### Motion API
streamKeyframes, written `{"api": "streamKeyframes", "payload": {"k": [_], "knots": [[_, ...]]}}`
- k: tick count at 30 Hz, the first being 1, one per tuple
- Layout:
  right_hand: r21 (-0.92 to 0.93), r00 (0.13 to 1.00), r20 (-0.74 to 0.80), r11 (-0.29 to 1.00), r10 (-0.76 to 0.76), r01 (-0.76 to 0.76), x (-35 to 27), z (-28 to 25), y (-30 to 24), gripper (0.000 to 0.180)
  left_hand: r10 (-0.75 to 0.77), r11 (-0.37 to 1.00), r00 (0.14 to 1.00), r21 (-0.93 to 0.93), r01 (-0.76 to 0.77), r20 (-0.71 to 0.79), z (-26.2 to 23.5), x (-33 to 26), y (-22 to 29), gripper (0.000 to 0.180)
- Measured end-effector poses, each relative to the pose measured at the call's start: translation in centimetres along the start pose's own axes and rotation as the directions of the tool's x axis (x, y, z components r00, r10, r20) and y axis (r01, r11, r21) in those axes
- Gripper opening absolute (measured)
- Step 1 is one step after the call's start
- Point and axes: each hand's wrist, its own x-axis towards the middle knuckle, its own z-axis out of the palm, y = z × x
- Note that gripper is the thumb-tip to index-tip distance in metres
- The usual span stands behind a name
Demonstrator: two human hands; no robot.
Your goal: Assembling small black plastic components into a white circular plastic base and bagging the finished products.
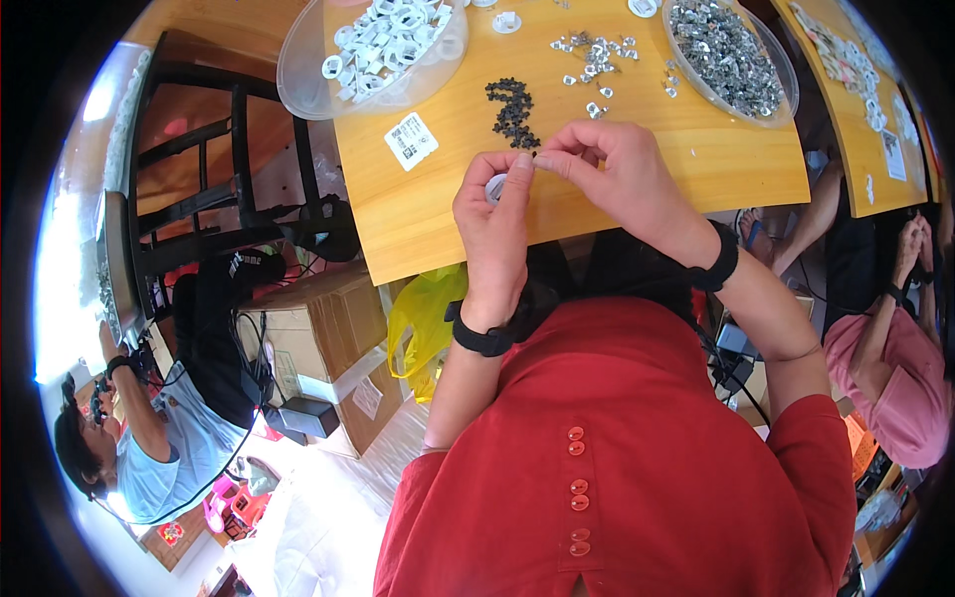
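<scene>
Holding a round white part [493, 188], the left hand [491, 221] is beside the right hand [629, 185]. Right fingers [571, 167] pinch narrowly, contents unclear.

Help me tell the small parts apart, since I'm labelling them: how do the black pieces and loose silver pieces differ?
The black pieces are dark, while the silver pieces are shiny. The black pieces cluster in a winding band; the silver pieces scatter loosely. Both are small and lie on the table.

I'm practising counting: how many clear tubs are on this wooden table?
2. A tub of white parts, upper left on the wooden table, and a tub of metal parts, upper right. More may be out of view.
</scene>
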Motion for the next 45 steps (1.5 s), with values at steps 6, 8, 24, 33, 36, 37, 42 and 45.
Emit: {"api": "streamKeyframes", "payload": {"k": [6, 8, 24, 33, 36, 37, 42, 45], "knots": [[-0.306, 0.919, -0.038, 0.880, -0.394, 0.364, 0.5, -0.4, 0.6, 0.008, -0.127, 0.984, 0.991, -0.117, 0.131, 0.042, -0.3, 0.1, 0.5, 0.010], [-0.369, 0.880, 0.021, 0.815, -0.474, 0.447, 0.5, -0.5, 0.5, 0.007, -0.161, 0.974, 0.984, -0.151, 0.171, 0.077, -0.6, 0.1, 0.4, 0.010], [-0.016, 0.985, -0.048, 0.986, -0.164, 0.163, -1.3, 1.7, -0.2, 0.010, -0.321, 0.800, 0.918, -0.453, 0.394, 0.232, -1.2, 0.7, 0.2, 0.025], [-0.256, 0.931, -0.180, 0.929, -0.316, 0.266, -1.4, 1.9, -0.4, 0.010, -0.265, 0.729, 0.898, -0.537, 0.425, 0.351, -0.9, 0.2, 0.1, 0.029], [-0.331, 0.919, -0.167, 0.899, -0.356, 0.288, -1.5, 1.8, -0.5, 0.010, -0.242, 0.744, 0.905, -0.532, 0.405, 0.350, -0.7, 0.0, 0.0, 0.029], [-0.350, 0.919, -0.161, 0.891, -0.360, 0.288, -1.5, 1.8, -0.4, 0.010, -0.225, 0.745, 0.906, -0.536, 0.397, 0.358, -0.7, 0.0, 0.0, 0.028], [-0.368, 0.908, -0.164, 0.878, -0.385, 0.306, -1.5, 1.6, -0.6, 0.010, -0.204, 0.746, 0.911, -0.546, 0.381, 0.358, -0.6, 0.1, 0.0, 0.025], [-0.188, 0.952, -0.198, 0.963, -0.232, 0.195, -1.5, 1.8, -0.7, 0.011, -0.173, 0.765, 0.913, -0.533, 0.360, 0.368, -0.8, 0.4, -0.5, 0.021]]}}
